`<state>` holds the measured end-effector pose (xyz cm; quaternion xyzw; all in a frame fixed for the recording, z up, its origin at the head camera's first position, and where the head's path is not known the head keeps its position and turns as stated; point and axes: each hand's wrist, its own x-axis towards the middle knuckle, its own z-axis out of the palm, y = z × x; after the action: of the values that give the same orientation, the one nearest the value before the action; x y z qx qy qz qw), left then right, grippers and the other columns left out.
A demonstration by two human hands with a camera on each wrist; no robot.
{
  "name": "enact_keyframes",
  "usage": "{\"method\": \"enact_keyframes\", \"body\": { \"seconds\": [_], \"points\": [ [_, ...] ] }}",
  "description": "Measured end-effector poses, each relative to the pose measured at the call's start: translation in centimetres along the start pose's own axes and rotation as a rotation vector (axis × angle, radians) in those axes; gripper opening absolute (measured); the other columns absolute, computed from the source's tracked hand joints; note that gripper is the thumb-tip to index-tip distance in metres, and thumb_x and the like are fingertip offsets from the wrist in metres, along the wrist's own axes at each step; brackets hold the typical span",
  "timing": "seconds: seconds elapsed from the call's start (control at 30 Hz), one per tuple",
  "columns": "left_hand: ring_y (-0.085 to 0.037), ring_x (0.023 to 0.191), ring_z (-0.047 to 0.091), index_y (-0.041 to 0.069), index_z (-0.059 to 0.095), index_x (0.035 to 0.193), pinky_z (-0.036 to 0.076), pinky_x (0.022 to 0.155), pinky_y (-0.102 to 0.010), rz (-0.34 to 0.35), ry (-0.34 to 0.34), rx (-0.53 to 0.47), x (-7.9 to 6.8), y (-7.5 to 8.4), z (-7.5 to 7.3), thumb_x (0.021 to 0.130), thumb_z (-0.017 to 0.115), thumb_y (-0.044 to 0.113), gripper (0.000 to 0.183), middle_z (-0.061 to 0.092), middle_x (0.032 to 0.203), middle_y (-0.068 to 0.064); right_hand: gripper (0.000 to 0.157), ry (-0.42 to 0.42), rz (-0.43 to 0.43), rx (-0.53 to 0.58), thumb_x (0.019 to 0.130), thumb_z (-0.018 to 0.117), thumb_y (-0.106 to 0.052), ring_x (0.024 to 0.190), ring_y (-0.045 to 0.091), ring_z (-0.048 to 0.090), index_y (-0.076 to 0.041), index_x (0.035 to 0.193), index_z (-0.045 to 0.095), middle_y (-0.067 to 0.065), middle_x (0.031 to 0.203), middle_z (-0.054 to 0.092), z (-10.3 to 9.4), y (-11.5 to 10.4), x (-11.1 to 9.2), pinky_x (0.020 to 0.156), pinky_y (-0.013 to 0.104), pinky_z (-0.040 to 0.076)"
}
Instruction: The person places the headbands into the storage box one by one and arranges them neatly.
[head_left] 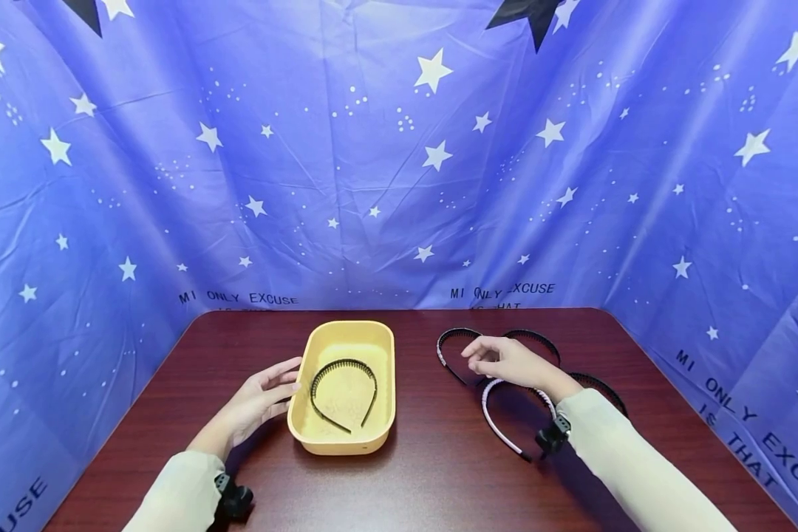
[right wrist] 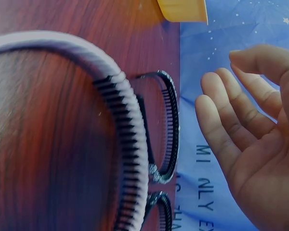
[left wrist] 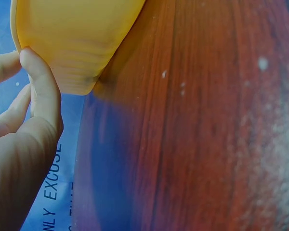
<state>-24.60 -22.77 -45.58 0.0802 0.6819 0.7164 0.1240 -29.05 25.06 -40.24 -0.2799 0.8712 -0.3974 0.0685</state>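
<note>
A yellow plastic tub [head_left: 299, 436] stands on the table, and a black toothed headband [head_left: 343, 362] lies inside it. At the tub's left side my left hand [head_left: 256, 406] touches the rim with its thumb, other fingers extended alongside. My right hand [head_left: 515, 363] hovers over a group of headbands, fingers loosely bent and nothing between them. Below it lies a pale lilac headband [right wrist: 140, 149] with black teeth. Farther back are a black headband with a silvery trim [head_left: 441, 347] and a plain black headband [head_left: 539, 337]. Another black headband [head_left: 601, 383] is partly hidden by the right forearm.
The dark red wood-grain table [head_left: 412, 488] has its far edge against a blue star-printed curtain [head_left: 346, 162], which also hangs on both sides. Small black cameras [head_left: 234, 499] are strapped to both wrists over pale sleeves.
</note>
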Motion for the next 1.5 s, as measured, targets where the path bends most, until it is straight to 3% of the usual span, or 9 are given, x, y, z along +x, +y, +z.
{"method": "enact_keyframes", "body": {
  "seconds": [0.17,0.37,0.7,1.23,1.5],
  "points": [
    [-0.019,0.111,0.061,-0.002,0.029,0.155,0.054,0.092,-0.036,0.011,-0.008,-0.008,-0.1,0.0,0.0,0.098,0.063,0.007,0.067,0.042,0.143,-0.030,0.020,0.011,0.007,-0.016,0.098,0.067,-0.019,0.086,0.025,0.067,-0.009,0.115,0.067,0.007,0.098,0.068,-0.4,0.7,-0.9,0.074,0.029,0.056],
    [-0.019,0.111,0.061,-0.002,0.028,0.155,0.054,0.092,-0.037,0.013,-0.015,-0.018,-0.1,0.0,0.0,0.098,0.062,0.005,0.066,0.042,0.142,-0.031,0.024,0.020,0.049,0.027,0.098,0.065,-0.016,0.092,0.025,0.068,-0.002,0.117,0.064,0.013,0.101,0.067,-1.1,1.7,-2.1,0.078,0.031,0.057],
    [-0.020,0.111,0.062,-0.002,0.028,0.155,0.054,0.092,-0.037,0.019,-0.020,-0.025,-0.2,-0.2,0.0,0.098,0.062,0.005,0.066,0.042,0.142,-0.031,0.025,0.049,0.064,0.021,0.097,0.064,-0.011,0.080,0.030,0.064,0.005,0.117,0.063,0.016,0.096,0.067,-2.1,3.3,-4.4,0.067,0.029,0.055],
    [-0.020,0.110,0.062,-0.003,0.030,0.154,0.055,0.091,-0.037,0.024,-0.013,-0.018,0.0,-0.3,-0.1,0.098,0.063,0.006,0.066,0.044,0.141,-0.030,0.024,0.104,0.073,0.026,0.095,0.065,-0.006,0.074,0.017,0.063,0.007,0.114,0.063,0.017,0.091,0.066,-3.1,4.8,-7.4,0.064,0.028,0.054],
    [-0.020,0.111,0.062,-0.002,0.030,0.155,0.054,0.092,-0.037,0.016,-0.010,-0.032,0.1,-0.4,-0.2,0.098,0.062,0.005,0.066,0.044,0.141,-0.029,0.025,0.108,0.117,0.028,0.096,0.061,-0.005,0.082,0.016,0.066,0.009,0.118,0.061,0.016,0.096,0.069,-3.7,5.9,-8.3,0.069,0.031,0.057]
  ]
}}
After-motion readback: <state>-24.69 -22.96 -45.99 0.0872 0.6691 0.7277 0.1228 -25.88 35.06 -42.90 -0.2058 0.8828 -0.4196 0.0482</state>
